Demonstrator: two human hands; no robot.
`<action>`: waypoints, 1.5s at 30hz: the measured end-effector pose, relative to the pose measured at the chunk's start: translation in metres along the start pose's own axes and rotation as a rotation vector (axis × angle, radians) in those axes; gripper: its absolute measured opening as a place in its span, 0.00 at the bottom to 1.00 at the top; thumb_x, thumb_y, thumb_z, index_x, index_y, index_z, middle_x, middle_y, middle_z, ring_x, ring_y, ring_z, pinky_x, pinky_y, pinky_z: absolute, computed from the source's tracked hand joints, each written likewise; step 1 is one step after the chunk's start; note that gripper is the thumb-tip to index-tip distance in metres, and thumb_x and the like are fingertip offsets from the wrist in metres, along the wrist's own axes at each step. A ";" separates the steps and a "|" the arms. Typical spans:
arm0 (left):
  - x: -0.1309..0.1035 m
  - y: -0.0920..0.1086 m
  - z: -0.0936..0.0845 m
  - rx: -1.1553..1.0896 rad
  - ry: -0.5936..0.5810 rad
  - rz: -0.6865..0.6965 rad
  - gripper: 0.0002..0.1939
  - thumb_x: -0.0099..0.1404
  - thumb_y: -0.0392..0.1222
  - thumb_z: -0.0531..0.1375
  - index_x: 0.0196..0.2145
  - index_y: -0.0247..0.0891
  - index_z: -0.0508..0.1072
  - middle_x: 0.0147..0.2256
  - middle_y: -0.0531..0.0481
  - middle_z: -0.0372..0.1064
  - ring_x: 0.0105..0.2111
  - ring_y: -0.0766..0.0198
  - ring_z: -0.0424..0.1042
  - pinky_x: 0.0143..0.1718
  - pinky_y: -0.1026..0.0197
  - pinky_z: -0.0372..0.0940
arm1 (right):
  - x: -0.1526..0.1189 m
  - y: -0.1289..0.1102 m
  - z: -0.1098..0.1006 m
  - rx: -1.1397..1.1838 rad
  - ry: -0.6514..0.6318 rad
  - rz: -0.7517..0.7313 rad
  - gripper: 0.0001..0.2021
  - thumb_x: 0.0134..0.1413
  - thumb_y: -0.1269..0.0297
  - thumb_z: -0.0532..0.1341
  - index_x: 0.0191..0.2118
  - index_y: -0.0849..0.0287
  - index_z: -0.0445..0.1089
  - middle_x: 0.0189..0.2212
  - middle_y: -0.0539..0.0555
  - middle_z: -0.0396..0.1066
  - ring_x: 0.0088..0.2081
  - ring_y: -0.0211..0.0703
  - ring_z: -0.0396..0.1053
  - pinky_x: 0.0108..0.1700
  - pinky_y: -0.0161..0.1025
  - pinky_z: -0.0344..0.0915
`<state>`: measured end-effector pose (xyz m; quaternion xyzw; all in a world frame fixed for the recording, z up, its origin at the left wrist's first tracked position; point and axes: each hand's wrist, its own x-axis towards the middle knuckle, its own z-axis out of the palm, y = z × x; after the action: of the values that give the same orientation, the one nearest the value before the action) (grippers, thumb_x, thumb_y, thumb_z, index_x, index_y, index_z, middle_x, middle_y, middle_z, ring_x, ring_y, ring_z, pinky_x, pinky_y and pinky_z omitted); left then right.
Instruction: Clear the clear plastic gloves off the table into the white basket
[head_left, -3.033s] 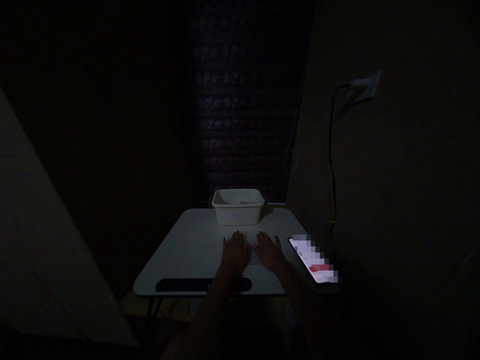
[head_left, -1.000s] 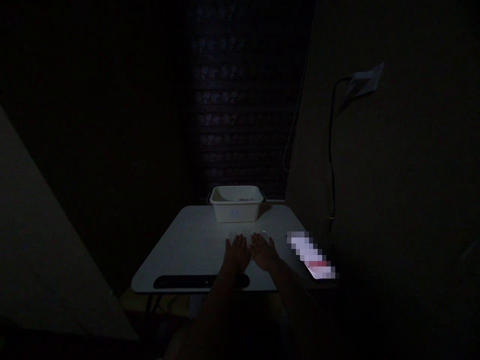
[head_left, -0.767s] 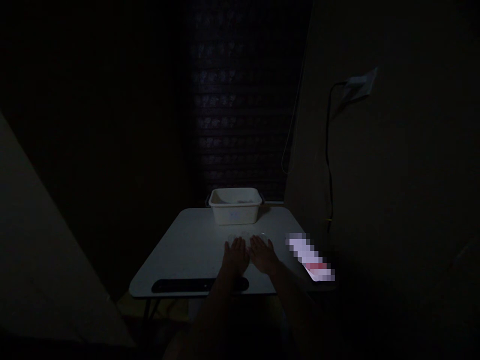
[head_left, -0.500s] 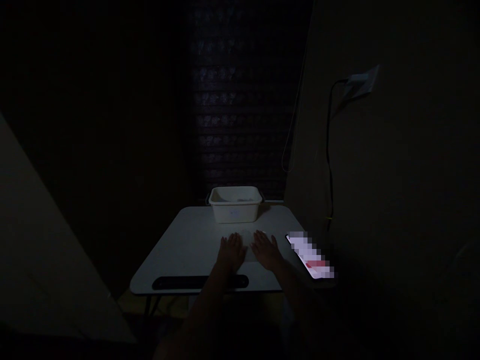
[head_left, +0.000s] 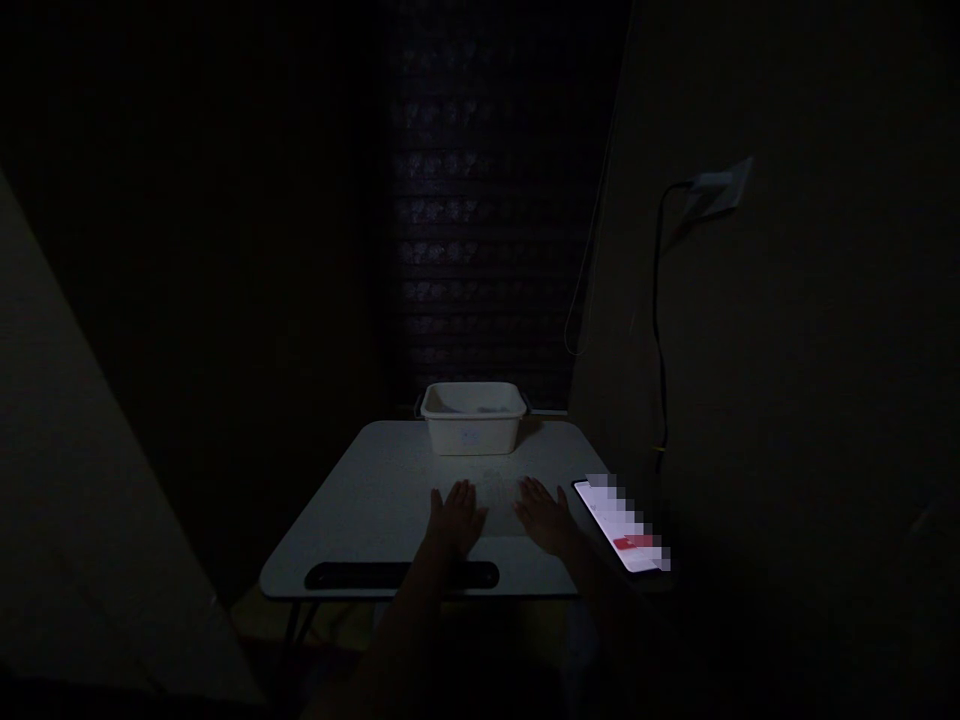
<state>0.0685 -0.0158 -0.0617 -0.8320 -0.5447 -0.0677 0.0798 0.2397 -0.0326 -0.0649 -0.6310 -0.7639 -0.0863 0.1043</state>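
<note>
My left hand [head_left: 456, 518] lies palm down on the white table [head_left: 360, 500], fingers spread. Opposite it, my right hand [head_left: 546, 515] is also flat with its fingers apart. Between them is a faint, see-through flat thing [head_left: 499, 510], perhaps a thin plastic sheet or bag; the dim light hides its outline. Both hands seem to be at its sides, and neither grips anything. Just beyond the hands stands a white plastic tub [head_left: 474, 437] with a small label on its front and something pale inside.
A lit phone [head_left: 611, 525] lies at the table's right edge. A dark slot [head_left: 360, 576] runs along the front edge. On the right wall, a black cable [head_left: 656, 300] hangs from a socket [head_left: 716, 190]. Dark blinds [head_left: 480, 220] cover the back.
My hands have moved apart, leaving a wider gap over the see-through thing. The whole view has shifted slightly, so the table and tub appear a little lower.
</note>
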 end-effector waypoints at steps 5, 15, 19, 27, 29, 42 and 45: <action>0.003 -0.002 -0.004 0.007 -0.018 -0.014 0.25 0.58 0.48 0.32 0.49 0.33 0.48 0.51 0.42 0.40 0.50 0.57 0.38 0.43 0.44 0.40 | 0.004 -0.003 -0.005 -0.009 0.068 -0.014 0.23 0.50 0.58 0.32 0.50 0.61 0.47 0.50 0.55 0.45 0.51 0.41 0.41 0.47 0.50 0.35; 0.006 0.024 0.001 -0.003 0.065 0.028 0.23 0.57 0.44 0.34 0.49 0.33 0.49 0.50 0.44 0.44 0.50 0.59 0.42 0.45 0.47 0.39 | 0.012 -0.022 0.005 0.043 -0.015 -0.087 0.25 0.49 0.57 0.31 0.50 0.62 0.47 0.50 0.55 0.45 0.51 0.40 0.40 0.48 0.48 0.33; 0.005 0.024 0.001 -0.004 0.029 0.023 0.24 0.57 0.44 0.34 0.49 0.33 0.49 0.50 0.44 0.44 0.50 0.58 0.41 0.44 0.45 0.41 | 0.011 -0.022 0.008 0.062 -0.049 -0.077 0.25 0.49 0.56 0.32 0.51 0.62 0.44 0.51 0.55 0.43 0.51 0.41 0.39 0.49 0.48 0.32; 0.006 0.013 0.003 0.019 0.054 -0.017 0.25 0.57 0.47 0.33 0.49 0.33 0.49 0.51 0.43 0.43 0.50 0.57 0.40 0.45 0.47 0.40 | 0.008 -0.012 0.002 0.037 0.004 -0.054 0.25 0.49 0.56 0.31 0.51 0.62 0.45 0.51 0.55 0.43 0.52 0.40 0.38 0.49 0.49 0.31; 0.007 0.007 0.002 0.022 0.052 -0.055 0.26 0.57 0.48 0.32 0.49 0.32 0.49 0.51 0.42 0.43 0.50 0.57 0.40 0.44 0.47 0.40 | 0.006 -0.005 0.000 0.023 0.031 -0.029 0.25 0.49 0.56 0.31 0.50 0.61 0.45 0.51 0.55 0.43 0.52 0.40 0.38 0.48 0.49 0.32; -0.002 -0.014 -0.005 0.032 -0.028 -0.094 0.24 0.58 0.46 0.33 0.49 0.33 0.48 0.51 0.43 0.42 0.50 0.57 0.41 0.43 0.45 0.42 | -0.003 0.008 -0.005 0.013 -0.036 -0.004 0.24 0.49 0.57 0.33 0.50 0.60 0.47 0.51 0.56 0.44 0.51 0.41 0.40 0.47 0.51 0.37; 0.003 -0.009 -0.007 0.024 -0.012 -0.099 0.24 0.57 0.46 0.34 0.49 0.32 0.49 0.51 0.42 0.42 0.50 0.57 0.41 0.43 0.46 0.42 | 0.001 0.004 -0.006 0.006 -0.022 0.009 0.24 0.49 0.58 0.33 0.50 0.62 0.46 0.51 0.56 0.44 0.51 0.41 0.39 0.48 0.51 0.34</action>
<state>0.0612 -0.0112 -0.0542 -0.8034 -0.5864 -0.0601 0.0834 0.2439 -0.0319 -0.0591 -0.6352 -0.7623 -0.0764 0.0982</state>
